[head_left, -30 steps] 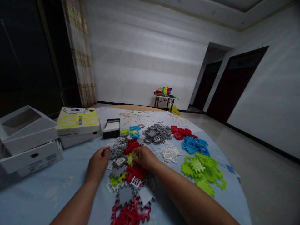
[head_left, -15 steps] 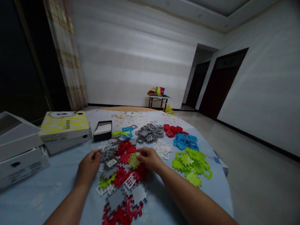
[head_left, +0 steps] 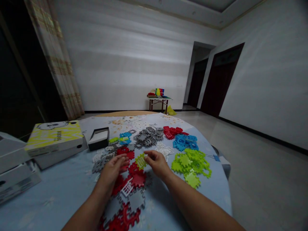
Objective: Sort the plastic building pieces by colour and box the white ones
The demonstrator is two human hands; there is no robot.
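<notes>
My right hand [head_left: 157, 162] pinches a yellow-green building tile [head_left: 140, 161] with toothed edges and a white lattice on its face. It is held above the red toothed tiles [head_left: 138, 179]. To its left, my left hand [head_left: 112, 170] hovers over the spread of pieces, fingers stretched towards the green tile but apart from it, with nothing visible in them. Below the hands lie a white lattice window piece [head_left: 127, 188] and flat grey tiles [head_left: 136, 200]. My left hand and forearm cover part of the spread.
Sorted heaps lie beyond and to the right: grey [head_left: 148, 136], red [head_left: 172, 131], blue [head_left: 185, 142], green [head_left: 192, 165] and white lattices [head_left: 164, 150]. At left stand a black open box [head_left: 98, 145] and a yellow-and-white box [head_left: 55, 136]. The round table's edge curves along the right.
My left hand has moved right, from the left side of the spread to over it, closer to the green tile. My right hand still holds that tile. The camera view has shifted slightly.
</notes>
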